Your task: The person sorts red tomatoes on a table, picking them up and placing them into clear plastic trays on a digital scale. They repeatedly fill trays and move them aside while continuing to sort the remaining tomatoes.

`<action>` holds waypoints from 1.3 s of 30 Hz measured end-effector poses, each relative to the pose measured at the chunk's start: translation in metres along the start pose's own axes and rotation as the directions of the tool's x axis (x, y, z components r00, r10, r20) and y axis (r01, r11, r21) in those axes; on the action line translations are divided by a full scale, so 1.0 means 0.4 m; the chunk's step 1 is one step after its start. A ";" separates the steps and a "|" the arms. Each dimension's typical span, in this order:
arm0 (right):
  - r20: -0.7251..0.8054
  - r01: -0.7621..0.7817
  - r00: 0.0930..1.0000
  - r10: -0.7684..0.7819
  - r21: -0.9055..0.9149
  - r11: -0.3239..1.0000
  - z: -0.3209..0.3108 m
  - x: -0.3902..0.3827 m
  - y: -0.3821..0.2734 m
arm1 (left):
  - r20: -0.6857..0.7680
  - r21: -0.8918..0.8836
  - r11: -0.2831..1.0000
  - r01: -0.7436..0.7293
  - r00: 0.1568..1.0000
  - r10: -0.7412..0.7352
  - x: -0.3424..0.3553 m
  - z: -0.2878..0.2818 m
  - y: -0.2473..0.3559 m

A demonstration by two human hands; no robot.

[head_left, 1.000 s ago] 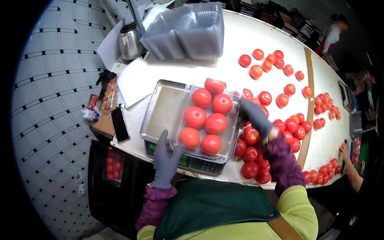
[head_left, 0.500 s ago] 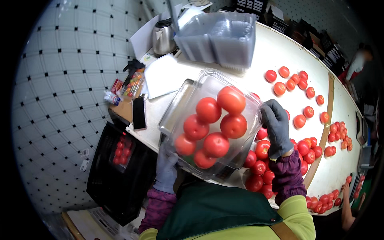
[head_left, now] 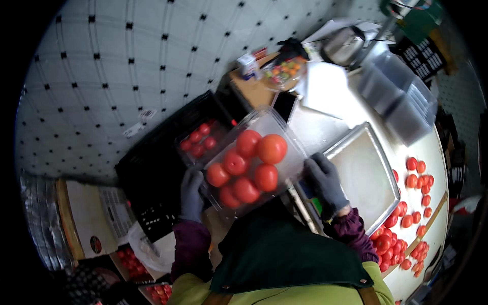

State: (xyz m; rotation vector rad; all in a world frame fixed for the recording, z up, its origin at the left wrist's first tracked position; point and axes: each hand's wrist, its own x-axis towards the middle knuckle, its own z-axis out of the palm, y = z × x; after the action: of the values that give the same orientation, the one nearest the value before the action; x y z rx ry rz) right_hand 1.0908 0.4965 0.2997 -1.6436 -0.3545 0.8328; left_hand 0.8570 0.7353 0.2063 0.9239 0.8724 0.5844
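Observation:
Between my two grey-gloved hands hangs a clear plastic container [head_left: 291, 133] with several red tomatoes [head_left: 246, 190] inside. My left hand [head_left: 192, 197] grips its near left edge, and my right hand [head_left: 325, 182] has hold of the right edge. Some fingers are hidden by the container's sides. Below and left of it stands a black crate [head_left: 152, 168], which holds another clear container of tomatoes [head_left: 199, 141]. A metal tray [head_left: 362, 175] lies on the table just right of my right hand.
Loose tomatoes [head_left: 389, 247] cover part of the white table's right side. Stacked clear containers [head_left: 401, 96], a steel kettle [head_left: 344, 47], a phone [head_left: 284, 105] and white paper [head_left: 325, 89] are at the back. Cardboard boxes [head_left: 89, 216] and a plastic bag [head_left: 147, 249] lie low at the left.
My hands have carried the container of tomatoes left, off the metal tray and toward the black crate. The view has turned left too, and the tray now shows bare.

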 end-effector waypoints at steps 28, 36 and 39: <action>-0.255 -0.227 0.861 -0.440 -0.967 0.117 -0.662 0.211 -0.096 | -0.062 0.771 0.633 0.068 0.998 -0.032 0.400 -0.364 -0.208; -0.298 -0.388 0.891 -0.343 -0.892 -0.232 -1.138 0.168 -0.089 | 0.405 0.681 0.436 -0.589 0.798 0.446 0.589 0.292 0.065; -0.197 -0.360 0.901 -0.386 -0.836 -0.414 -1.104 0.196 -0.116 | 0.669 0.580 0.291 -0.761 0.649 0.363 0.595 0.568 0.072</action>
State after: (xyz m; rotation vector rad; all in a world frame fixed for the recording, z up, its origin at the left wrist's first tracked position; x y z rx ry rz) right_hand 1.4581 0.2378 0.3374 -3.5170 -0.9691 -0.4408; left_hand 1.1732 0.8300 0.2113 2.2818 0.3149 0.5271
